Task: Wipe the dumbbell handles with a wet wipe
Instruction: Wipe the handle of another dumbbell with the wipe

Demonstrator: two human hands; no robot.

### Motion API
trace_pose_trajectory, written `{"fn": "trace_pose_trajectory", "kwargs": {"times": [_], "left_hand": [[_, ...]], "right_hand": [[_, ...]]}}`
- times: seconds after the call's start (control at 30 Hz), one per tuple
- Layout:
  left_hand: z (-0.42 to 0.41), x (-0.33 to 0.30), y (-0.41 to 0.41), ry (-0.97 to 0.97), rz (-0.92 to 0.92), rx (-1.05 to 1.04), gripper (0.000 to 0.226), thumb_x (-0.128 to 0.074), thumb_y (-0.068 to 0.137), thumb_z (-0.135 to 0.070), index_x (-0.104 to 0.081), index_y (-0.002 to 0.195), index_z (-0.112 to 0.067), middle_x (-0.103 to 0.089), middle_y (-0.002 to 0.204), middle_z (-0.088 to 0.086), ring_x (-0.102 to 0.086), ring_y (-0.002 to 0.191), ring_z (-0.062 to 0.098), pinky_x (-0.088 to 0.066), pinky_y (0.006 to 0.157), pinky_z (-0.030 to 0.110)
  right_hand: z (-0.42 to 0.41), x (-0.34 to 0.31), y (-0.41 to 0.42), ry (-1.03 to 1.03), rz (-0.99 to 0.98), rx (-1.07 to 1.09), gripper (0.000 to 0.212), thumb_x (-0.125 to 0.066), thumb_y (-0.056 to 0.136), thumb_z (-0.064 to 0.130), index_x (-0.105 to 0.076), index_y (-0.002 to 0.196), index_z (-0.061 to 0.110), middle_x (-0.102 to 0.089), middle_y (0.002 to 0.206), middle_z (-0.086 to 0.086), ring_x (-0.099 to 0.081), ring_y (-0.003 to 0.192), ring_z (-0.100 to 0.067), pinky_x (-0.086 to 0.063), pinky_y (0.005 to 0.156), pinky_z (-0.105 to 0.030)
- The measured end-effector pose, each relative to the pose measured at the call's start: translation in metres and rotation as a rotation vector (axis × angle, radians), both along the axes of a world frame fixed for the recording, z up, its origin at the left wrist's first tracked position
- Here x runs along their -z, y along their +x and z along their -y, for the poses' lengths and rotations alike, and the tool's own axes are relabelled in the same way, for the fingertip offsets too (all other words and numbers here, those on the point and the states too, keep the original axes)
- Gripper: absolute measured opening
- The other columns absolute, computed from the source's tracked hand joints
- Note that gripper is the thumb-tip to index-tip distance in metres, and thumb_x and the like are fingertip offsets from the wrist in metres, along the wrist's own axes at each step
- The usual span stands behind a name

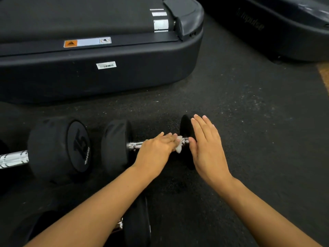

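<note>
The dumbbell handle point(137, 145) you are wiping lies on the rubber floor point(249, 122), long axis running 9 to 3 o'clock. Your left hand point(156, 150) covers its middle, fingers together, pressing the wet wipe point(179, 145) onto the 3 o'clock end. Your right hand point(206, 145) rests flat, fingers straight and together, against the right-end weight head point(185, 125). Any stroke should probably run back toward 9 o'clock.
</note>
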State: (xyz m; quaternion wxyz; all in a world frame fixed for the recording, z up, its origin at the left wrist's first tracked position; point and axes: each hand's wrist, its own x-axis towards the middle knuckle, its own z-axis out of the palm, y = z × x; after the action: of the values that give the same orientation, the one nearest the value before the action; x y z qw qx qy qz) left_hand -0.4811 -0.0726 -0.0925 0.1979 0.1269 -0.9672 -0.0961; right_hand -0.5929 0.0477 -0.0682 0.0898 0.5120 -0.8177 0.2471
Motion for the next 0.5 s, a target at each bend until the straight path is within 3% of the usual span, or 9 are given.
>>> {"fn": "trace_pose_trajectory", "kwargs": {"times": [0.1, 0.33, 0.43, 0.5], "left_hand": [[-0.010, -0.003, -0.015, 0.007, -0.040, -0.008, 0.029, -0.069, 0.076, -0.007, -0.069, 0.105, -0.004, -0.069, 0.105, 0.014, -0.067, 0.096, 0.027, -0.052, 0.087, 0.043], [-0.006, -0.001, -0.001, 0.123, -0.130, -0.060, 0.041, -0.079, 0.066, 0.002, -0.069, 0.105, -0.004, -0.070, 0.105, 0.011, -0.067, 0.099, 0.024, -0.042, 0.097, 0.045], [-0.018, -0.003, -0.014, 0.155, -0.105, -0.086, 0.032, -0.072, 0.073, 0.002, -0.069, 0.104, -0.005, -0.070, 0.104, 0.010, -0.065, 0.100, 0.023, -0.033, 0.105, 0.037], [-0.022, -0.010, -0.024, 0.235, -0.069, -0.126, 0.018, -0.062, 0.085, -0.006, -0.068, 0.102, -0.009, -0.068, 0.100, 0.007, -0.062, 0.097, 0.021, -0.036, 0.106, 0.035]], "right_hand": [[0.002, 0.001, 0.001, -0.012, 0.006, 0.015, 0.050, -0.030, 0.095, 0.027, -0.039, 0.137, 0.002, -0.038, 0.145, -0.011, -0.022, 0.138, -0.021, -0.024, 0.112, -0.043], [0.001, 0.000, -0.002, -0.015, 0.024, -0.011, 0.051, -0.029, 0.095, 0.028, -0.037, 0.139, 0.004, -0.036, 0.146, -0.009, -0.019, 0.139, -0.019, -0.021, 0.113, -0.041], [0.000, 0.001, 0.000, -0.024, 0.017, -0.009, 0.050, -0.031, 0.095, 0.027, -0.038, 0.138, 0.003, -0.037, 0.146, -0.010, -0.020, 0.139, -0.019, -0.020, 0.113, -0.039], [0.001, -0.001, -0.001, -0.023, 0.017, -0.007, 0.050, -0.030, 0.095, 0.027, -0.038, 0.138, 0.003, -0.037, 0.145, -0.010, -0.020, 0.138, -0.019, -0.019, 0.113, -0.038]]}}
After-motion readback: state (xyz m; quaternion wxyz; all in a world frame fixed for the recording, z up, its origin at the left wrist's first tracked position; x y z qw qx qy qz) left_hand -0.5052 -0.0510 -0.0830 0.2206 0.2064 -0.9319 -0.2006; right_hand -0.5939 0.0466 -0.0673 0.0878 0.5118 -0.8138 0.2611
